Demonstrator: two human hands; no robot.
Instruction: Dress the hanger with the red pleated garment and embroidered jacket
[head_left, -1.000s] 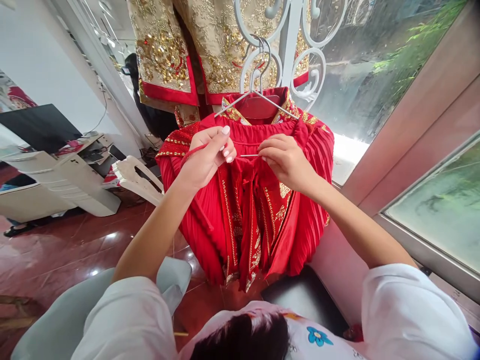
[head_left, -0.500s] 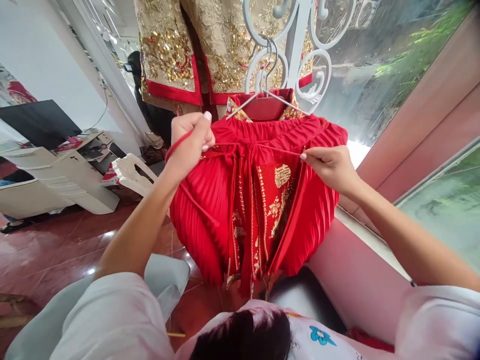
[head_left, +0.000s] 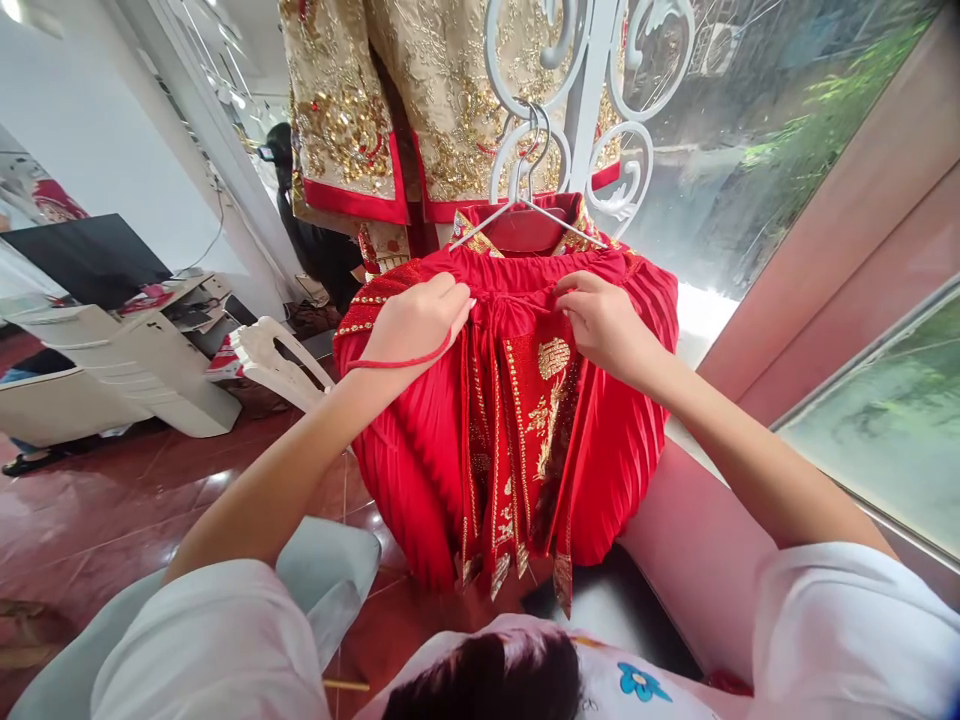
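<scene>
A red pleated skirt [head_left: 420, 450] with gathered waistband hangs from a white hanger [head_left: 517, 200]. Gold-embroidered panels [head_left: 551, 400] run down its front. My left hand [head_left: 418, 320] is closed at the left of the waistband on a red cord [head_left: 405, 362], which trails back across my wrist. On the other side, my right hand [head_left: 600, 325] has its fingers curled against the waistband, pinching the skirt there; the fingertips are partly hidden. Gathered folds lie between the hands. A red collar with gold trim [head_left: 474, 236] shows behind the hanger.
The hanger hooks onto a white scrollwork metal stand [head_left: 592, 100]. Behind hangs a beige and gold sequined garment [head_left: 450, 110] with red hems. A white chair [head_left: 274, 355], a desk [head_left: 135, 350] and a dark monitor [head_left: 86, 262] are left. A window [head_left: 750, 130] is right.
Both hands have moved inward along the waistband, closer together. The cord that was stretched between them no longer looks taut. The skirt appears slightly lower and further left.
</scene>
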